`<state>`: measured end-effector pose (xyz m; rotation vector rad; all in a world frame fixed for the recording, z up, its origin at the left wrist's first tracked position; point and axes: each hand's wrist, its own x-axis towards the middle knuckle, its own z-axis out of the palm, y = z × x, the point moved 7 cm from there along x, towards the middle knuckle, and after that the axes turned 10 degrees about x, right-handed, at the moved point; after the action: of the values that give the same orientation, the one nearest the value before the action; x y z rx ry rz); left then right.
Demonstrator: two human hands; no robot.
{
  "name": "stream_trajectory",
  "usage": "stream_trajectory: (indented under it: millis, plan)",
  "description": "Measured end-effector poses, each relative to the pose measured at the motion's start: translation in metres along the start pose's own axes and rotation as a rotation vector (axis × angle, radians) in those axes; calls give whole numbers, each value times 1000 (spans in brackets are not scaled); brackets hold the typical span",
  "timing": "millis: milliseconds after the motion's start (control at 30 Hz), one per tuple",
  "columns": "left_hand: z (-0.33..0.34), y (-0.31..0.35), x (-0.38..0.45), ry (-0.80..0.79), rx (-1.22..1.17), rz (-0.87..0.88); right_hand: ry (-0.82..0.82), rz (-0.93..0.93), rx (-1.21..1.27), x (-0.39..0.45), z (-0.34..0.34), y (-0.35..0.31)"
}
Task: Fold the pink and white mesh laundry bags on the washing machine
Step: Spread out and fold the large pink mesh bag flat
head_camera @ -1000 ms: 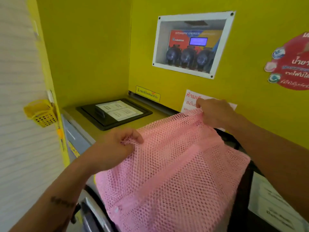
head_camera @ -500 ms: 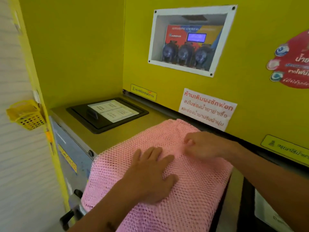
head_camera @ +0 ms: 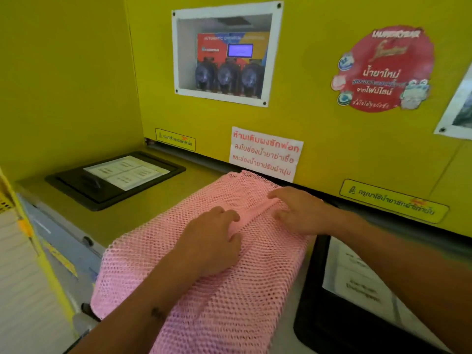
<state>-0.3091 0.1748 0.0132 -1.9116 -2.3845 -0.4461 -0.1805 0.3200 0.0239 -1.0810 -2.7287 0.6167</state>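
A pink mesh laundry bag (head_camera: 158, 256) lies spread over the top of the washing machine (head_camera: 163, 198), its near part hanging over the front edge. My left hand (head_camera: 212, 238) rests on the middle of the bag, fingers curled and pinching a raised ridge of mesh. My right hand (head_camera: 296, 210) lies just to the right of that ridge, thumb and fingers nipping the same fold from the far side. No white bag is in view.
A black lidded compartment (head_camera: 115, 177) with a white label sits at the back left of the machine top. A second black lid (head_camera: 357, 302) lies at the right. The yellow back wall carries a white notice (head_camera: 265, 154) and a dispenser window (head_camera: 227, 54).
The bag was held up by its top corners, then laid flat on the machine. Both hands have since moved together at the middle and pinched up a ridge of mesh.
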Motion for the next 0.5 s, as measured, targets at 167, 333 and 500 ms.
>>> stream_trajectory:
  millis: [167, 333, 500]
  plan:
    - [-24, 36, -7, 172, -71, 21, 5, -55, -43, -63, -40, 12]
    - [-45, 135, -24, 289, -205, 218, -21, 21, -185, -161, -87, 56]
    - [-41, 272, -57, 208, -367, 469, -59, 323, -121, -283, -145, 144]
